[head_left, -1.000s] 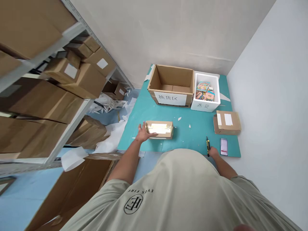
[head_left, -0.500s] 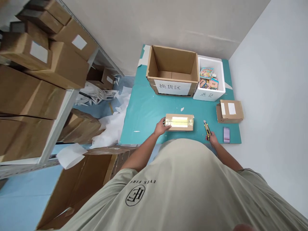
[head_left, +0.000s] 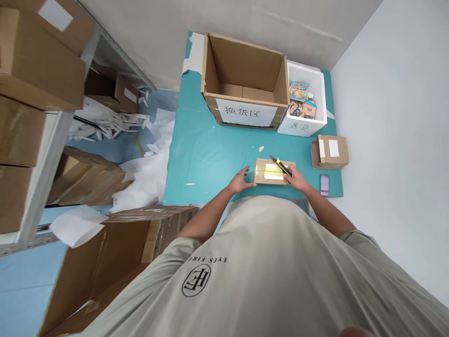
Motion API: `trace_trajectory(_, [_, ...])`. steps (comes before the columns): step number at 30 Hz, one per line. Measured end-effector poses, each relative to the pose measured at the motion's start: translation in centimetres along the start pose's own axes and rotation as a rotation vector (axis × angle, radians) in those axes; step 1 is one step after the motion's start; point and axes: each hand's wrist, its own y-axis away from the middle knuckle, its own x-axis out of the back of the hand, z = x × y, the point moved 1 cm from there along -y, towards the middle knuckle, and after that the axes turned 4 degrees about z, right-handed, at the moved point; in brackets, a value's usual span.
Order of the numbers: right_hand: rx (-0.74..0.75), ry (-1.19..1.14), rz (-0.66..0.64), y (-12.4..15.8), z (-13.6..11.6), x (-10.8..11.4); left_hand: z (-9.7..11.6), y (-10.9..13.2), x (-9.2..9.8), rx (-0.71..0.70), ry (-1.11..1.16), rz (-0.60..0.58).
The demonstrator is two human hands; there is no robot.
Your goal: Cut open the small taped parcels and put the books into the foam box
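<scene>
Head view: right grip (head_left: 297, 179) clasps a utility knife (head_left: 281, 167) over a taped carton (head_left: 266, 177), left grip (head_left: 240, 181) open.

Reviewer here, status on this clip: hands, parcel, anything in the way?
Right hand gripping yellow-and-black utility knife over taped cardboard parcel. Left hand open beside parcel. Open carton and white foam box beyond, apart from it.

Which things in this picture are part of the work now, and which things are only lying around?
Part of the work: taped cardboard parcel; yellow-and-black utility knife; right hand, holding the knife; left hand, beside the parcel.
Lying around: open cardboard box; white foam box; small taped carton; phone.
</scene>
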Motion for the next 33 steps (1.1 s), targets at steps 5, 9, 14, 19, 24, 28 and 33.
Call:
trace_trajectory(5, [0.206, 0.576, -0.213, -0.3, -3.2, -0.3, 0.7, -1.0, 0.9, -0.176, -0.193, -0.005])
trace_trajectory(9, [0.29, 0.755, -0.318, -1.1, -4.8, -0.5, 2.3, -3.2, 1.0, -0.384, -0.367, -0.05])
trace_trajectory(14, [0.302, 0.882, -0.337, -2.3, -5.6, -0.6, 3.4, -4.9, 0.7, -0.461, -0.481, -0.089])
trace_trajectory(19, [0.311, 0.941, -0.365, -3.4, -6.2, -0.5, 3.9, -5.6, 0.5, -0.507, -0.478, -0.098])
trace_trajectory(24, [0.302, 0.973, -0.358, -4.3, -7.4, -0.2, 4.5, -5.6, 0.3, -0.512, -0.416, -0.097])
trace_trajectory(28, [0.301, 0.983, -0.363, -4.8, -8.2, 0.1, 5.0, -5.4, 0.4, -0.49, -0.36, -0.097])
trace_trajectory(33, [0.302, 1.037, -0.408, -5.2, -8.8, -0.1, 5.4, -5.7, 0.6, -0.522, -0.344, -0.13])
